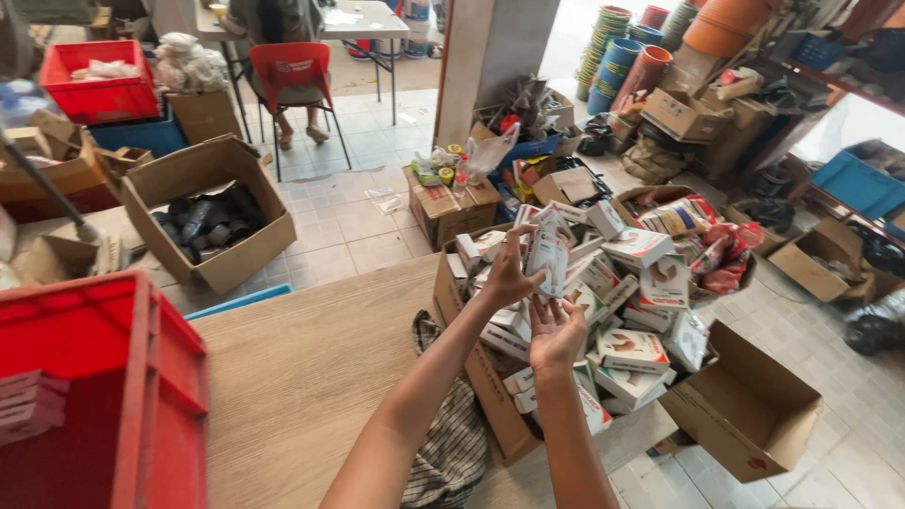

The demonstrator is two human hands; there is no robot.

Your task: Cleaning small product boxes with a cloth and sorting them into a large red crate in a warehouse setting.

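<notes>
The left hand (509, 273) has its fingers (521, 280) curled shut around a small white packet (549, 256), holding it upright above a big cardboard box (490, 377) heaped with small white and red cartons (633, 351). The right hand (556, 332) sits just below, at 6 o'clock from the packet, palm up with fingers spread wide; it grips nothing, and whether its fingertips touch the packet cannot be told.

The box stands at the 3 o'clock edge of a pale wooden bench (311, 377), with a checked cloth (452, 443) hanging beside it. At 9 o'clock a red plastic crate (141, 396) rests on the bench. At 4 o'clock an open, empty-looking cardboard box (745, 405) lies on the tiled floor (358, 226). At 10 o'clock another carton (203, 212) holds dark parts. At 12 o'clock a person sits on a red chair (294, 71) at a table, and stacked plastic buckets (622, 52) rise at 1 o'clock.
</notes>
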